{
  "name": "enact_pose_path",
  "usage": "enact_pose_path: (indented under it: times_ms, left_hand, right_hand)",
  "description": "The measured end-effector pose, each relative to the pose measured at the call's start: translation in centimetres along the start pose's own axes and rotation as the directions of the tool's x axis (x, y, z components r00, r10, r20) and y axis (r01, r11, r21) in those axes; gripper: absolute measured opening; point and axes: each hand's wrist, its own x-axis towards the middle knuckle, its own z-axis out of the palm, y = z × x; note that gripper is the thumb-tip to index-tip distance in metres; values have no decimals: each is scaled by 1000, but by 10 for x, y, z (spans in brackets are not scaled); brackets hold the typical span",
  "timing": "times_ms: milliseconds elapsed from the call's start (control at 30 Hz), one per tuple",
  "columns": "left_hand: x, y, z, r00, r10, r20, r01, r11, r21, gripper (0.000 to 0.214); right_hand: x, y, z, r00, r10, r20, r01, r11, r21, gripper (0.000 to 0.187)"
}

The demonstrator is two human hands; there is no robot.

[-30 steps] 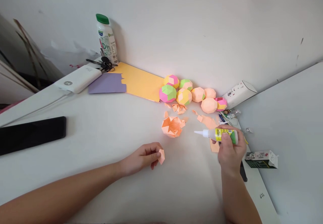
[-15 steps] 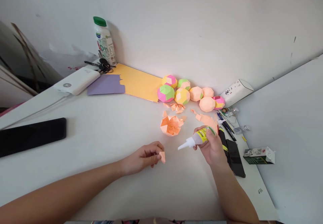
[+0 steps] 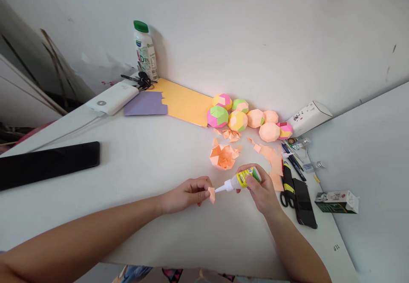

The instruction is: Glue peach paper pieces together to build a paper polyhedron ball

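Observation:
Between thumb and fingers, my left hand [image 3: 188, 194] pinches a small folded piece of peach paper [image 3: 211, 195]. My right hand [image 3: 259, 189] is wrapped round a glue bottle [image 3: 238, 181] with a yellow label and a white nozzle, tilted to the left. The nozzle tip is at the right edge of the paper piece; whether it touches I cannot tell. Just beyond both hands sits a partly built peach paper ball [image 3: 223, 157], hollow and open at the top. Loose folded peach pieces [image 3: 231, 135] lie behind it.
Several finished paper balls [image 3: 238, 120] line the wall. Peach paper scraps [image 3: 271, 157], scissors [image 3: 288, 187], pens and a dark phone [image 3: 305, 203] lie at right. At left are a large black phone [image 3: 51, 164], a white power bank [image 3: 113, 98], coloured paper [image 3: 183, 102] and a bottle [image 3: 146, 53].
My right hand has brought the glue bottle leftward, so its nozzle has reached the peach paper piece in my left hand. The whole view has shifted slightly.

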Motion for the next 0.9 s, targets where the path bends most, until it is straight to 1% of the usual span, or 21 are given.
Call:
enact_pose_path:
  times_ms: [233,400,567,733,900]
  left_hand:
    - [2,-3,-1,1000,12,-21,-13,998,-62,27]
    - [2,0,-1,1000,6,-28,-9,995,-100,26]
    - [2,2,-2,999,5,-36,-9,993,-115,26]
    - [3,0,-4,999,18,-43,-24,989,-148,25]
    - [3,-4,-5,998,47,-43,-55,978,-203,23]
  right_hand:
    - [0,0,2,999,-27,35,27,1000,3,17]
    - [0,-5,0,998,-36,59,39,997,-63,20]
    - [0,-10,-7,988,-8,153,17,998,-61,23]
    - [1,-15,-13,983,-4,181,19,997,-80,22]
    - [4,-14,-18,968,14,251,0,998,-56,21]
